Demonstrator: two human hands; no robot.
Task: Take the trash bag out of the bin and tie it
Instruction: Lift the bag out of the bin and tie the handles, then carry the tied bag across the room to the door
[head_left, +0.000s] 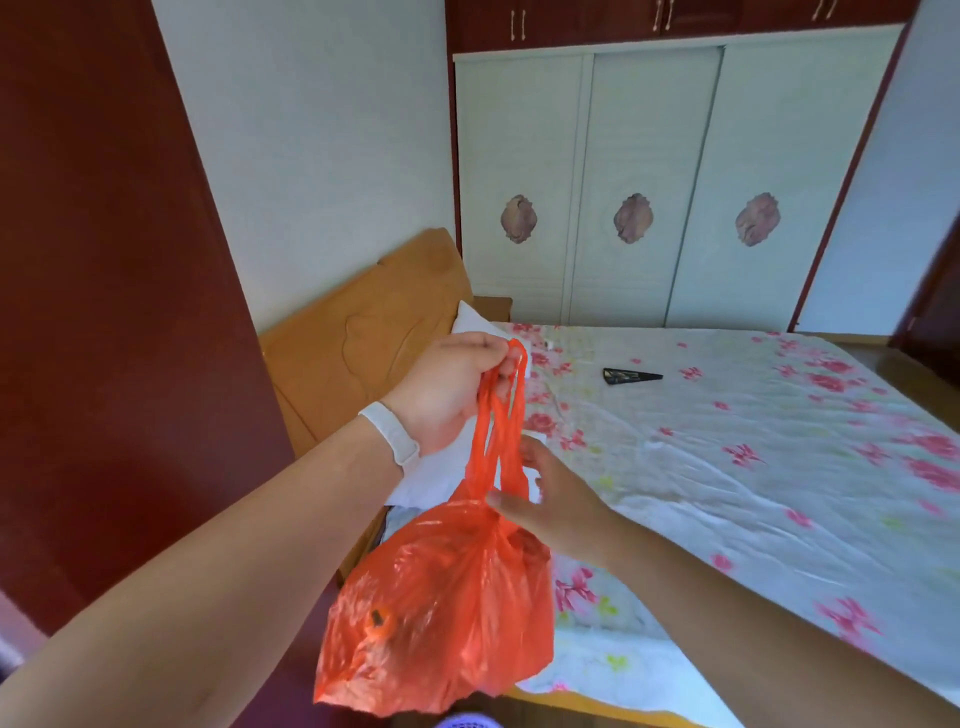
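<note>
An orange-red plastic trash bag (441, 613) hangs in the air in front of me, over the near left corner of the bed. My left hand (447, 389), with a white band on the wrist, is raised and shut on the bag's two stretched handle loops. My right hand (550, 499) is lower, at the bag's neck just under the handles, its thumb and fingers against the gathered plastic. A small dark lump shows through the bag's lower left side. A purple-white rim, possibly the bin (462, 721), peeks in at the bottom edge.
A bed with a floral sheet (727, 467) fills the right side, with a black folded object (631, 375) and a white pillow (431, 478) on it. A wooden headboard (363, 332) stands left of it. A dark red cabinet (104, 312) is at left, and a white wardrobe (649, 197) is behind.
</note>
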